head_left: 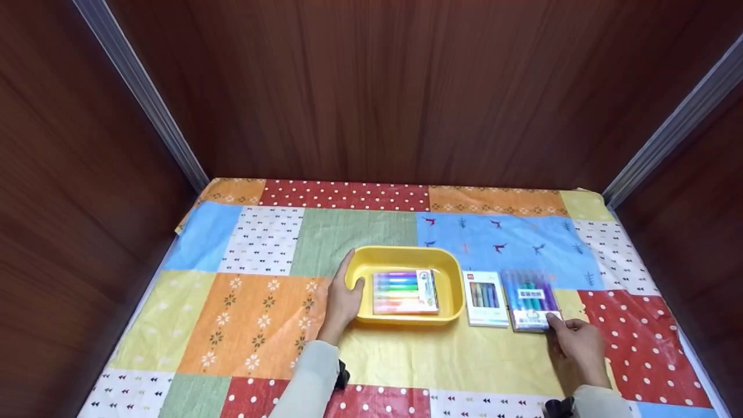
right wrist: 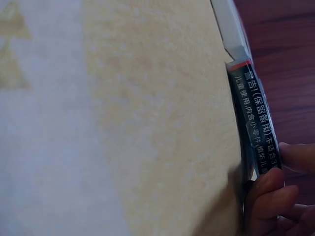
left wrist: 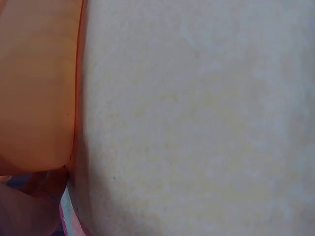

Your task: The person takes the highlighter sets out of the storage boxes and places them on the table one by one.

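A yellow plastic basin [head_left: 406, 320] stands on the patterned cloth. My left hand [head_left: 343, 299] grips its left side, thumb over the rim and fingers along the outer wall; in the left wrist view the basin wall [left wrist: 39, 88] looks orange. Inside lies a clear-fronted pack of rainbow-coloured pens [head_left: 400, 293]. To the right, my right hand [head_left: 580, 345] pinches the lower right corner of a clear pack of purple and teal pens [head_left: 525, 302]. The right wrist view shows the pack's dark printed end [right wrist: 253, 113] between thumb and fingers [right wrist: 270, 196].
A white box of pens with a window [head_left: 486, 316] lies between the basin and the pack of purple and teal pens. The patchwork cloth [head_left: 261, 325] covers the table. Dark wood-look panels [head_left: 377, 93] rise behind and at both sides.
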